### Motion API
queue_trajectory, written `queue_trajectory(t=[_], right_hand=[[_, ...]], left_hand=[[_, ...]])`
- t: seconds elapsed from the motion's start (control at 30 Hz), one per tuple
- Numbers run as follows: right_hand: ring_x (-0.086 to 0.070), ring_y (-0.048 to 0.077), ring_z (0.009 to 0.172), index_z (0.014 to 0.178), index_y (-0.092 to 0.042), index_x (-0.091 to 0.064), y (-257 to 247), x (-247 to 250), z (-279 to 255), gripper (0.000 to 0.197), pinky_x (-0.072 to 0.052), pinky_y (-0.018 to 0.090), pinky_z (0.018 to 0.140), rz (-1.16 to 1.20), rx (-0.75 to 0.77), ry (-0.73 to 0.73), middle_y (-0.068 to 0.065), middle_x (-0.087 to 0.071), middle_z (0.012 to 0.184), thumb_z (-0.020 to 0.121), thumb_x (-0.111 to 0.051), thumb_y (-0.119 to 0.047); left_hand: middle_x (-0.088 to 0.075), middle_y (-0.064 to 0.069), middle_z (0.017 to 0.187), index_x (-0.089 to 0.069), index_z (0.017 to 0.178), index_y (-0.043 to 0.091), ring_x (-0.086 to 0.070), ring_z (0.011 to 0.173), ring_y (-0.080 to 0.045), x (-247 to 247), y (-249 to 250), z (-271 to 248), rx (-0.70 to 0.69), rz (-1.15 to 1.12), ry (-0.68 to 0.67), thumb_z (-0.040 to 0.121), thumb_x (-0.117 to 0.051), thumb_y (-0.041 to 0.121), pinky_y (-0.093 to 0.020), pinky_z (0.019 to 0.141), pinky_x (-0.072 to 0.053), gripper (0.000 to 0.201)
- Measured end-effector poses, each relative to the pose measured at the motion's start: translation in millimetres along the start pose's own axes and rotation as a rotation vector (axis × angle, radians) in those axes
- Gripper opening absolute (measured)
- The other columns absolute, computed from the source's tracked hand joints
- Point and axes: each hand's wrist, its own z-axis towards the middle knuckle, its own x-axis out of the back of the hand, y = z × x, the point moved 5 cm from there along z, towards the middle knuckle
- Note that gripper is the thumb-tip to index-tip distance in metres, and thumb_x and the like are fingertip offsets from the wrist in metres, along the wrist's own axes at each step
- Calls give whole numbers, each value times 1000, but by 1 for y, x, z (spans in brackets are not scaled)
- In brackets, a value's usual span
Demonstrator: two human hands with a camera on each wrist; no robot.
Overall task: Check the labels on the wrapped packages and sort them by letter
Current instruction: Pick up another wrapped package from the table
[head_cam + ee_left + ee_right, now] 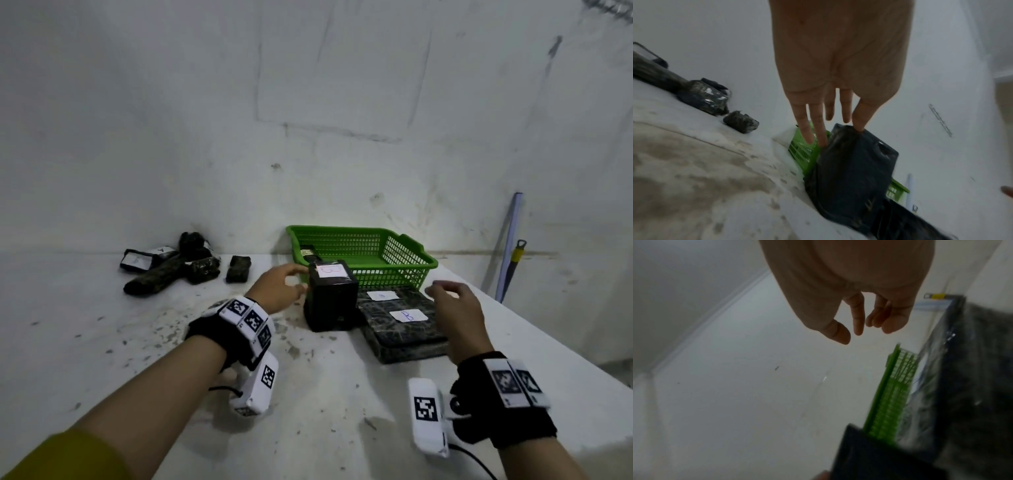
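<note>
Here, left hand (279, 289) fingertips touching upright black package (330, 296), right hand (455, 308) loose, empty.

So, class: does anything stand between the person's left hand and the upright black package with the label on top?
Nothing visible does. The left hand is already at the upright black package; in the left wrist view its fingertips touch the package's top edge. The green basket sits behind.
</note>
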Motion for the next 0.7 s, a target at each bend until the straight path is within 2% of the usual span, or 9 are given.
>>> queue_trajectory(t=[0.1,0.2,0.27,0.33,0.37,0.43,0.47,0.6,0.7], right_hand=[[-43,13,49,101,-10,-63,-27,-53,-33,10,-38,25,43,191,-26,-225,4,-57,81,95,-56,-9],[-39,8,40,89,-12,-60,-35,-117,-70,10,-30,19,38,310,-143,-455,2,-52,66,96,-54,-8],[-38,9,37,90,-10,-57,-31,-158,-94,7,-29,18,39,341,-228,-576,0,-50,61,96,-54,-7],[-39,12,42,95,-8,-56,-21,-192,-109,3,-32,21,40,326,-299,-636,3,-50,68,96,-54,-7],[-40,13,44,95,-8,-56,-14,-207,-113,2,-32,22,41,316,-344,-650,3,-50,70,96,-54,-8],[-39,14,45,89,-9,-55,2,-232,-113,6,-31,21,41,312,-442,-662,3,-49,70,95,-53,-9],[-39,14,45,86,-10,-56,10,-241,-110,9,-30,21,42,305,-489,-657,3,-49,68,94,-53,-10],[-42,16,47,79,-9,-59,40,-258,-93,16,-32,22,44,290,-610,-575,3,-52,66,94,-53,-12],[-42,16,47,80,-8,-57,48,-263,-79,16,-32,22,42,377,-647,-541,4,-50,65,94,-50,-11]], left_hand=[[-66,-9,96,-65,106,3,-64,63,-15,28,-22,8,144,-103,70,96,-51,6,-17,52,-46,17],[-64,-13,91,-63,93,1,-59,49,-14,60,-44,11,274,-110,176,95,-49,1,-11,34,-37,14],[-59,-15,96,-60,107,-2,-55,53,-17,76,-58,13,386,-99,181,94,-52,-2,-11,29,-33,16],[-58,-16,106,-50,129,-7,-52,57,-20,88,-71,16,477,-94,155,95,-52,-3,-13,26,-33,35],[-60,-16,113,-47,133,-6,-53,60,-22,93,-77,19,502,-78,145,95,-51,-2,-14,25,-34,39],[-62,-18,124,-54,129,-6,-59,66,-27,104,-89,29,541,-10,146,95,-53,3,-17,28,-39,35],[-64,-20,122,-57,124,-7,-60,68,-28,108,-95,33,551,15,152,95,-54,5,-21,34,-43,32],[-65,-18,99,-62,110,-8,-59,78,-28,117,-107,54,522,98,202,91,-56,6,-36,66,-53,24],[-65,-22,117,-61,117,-5,-56,86,-24,117,-112,73,527,191,183,91,-58,11,-38,89,-52,31]])
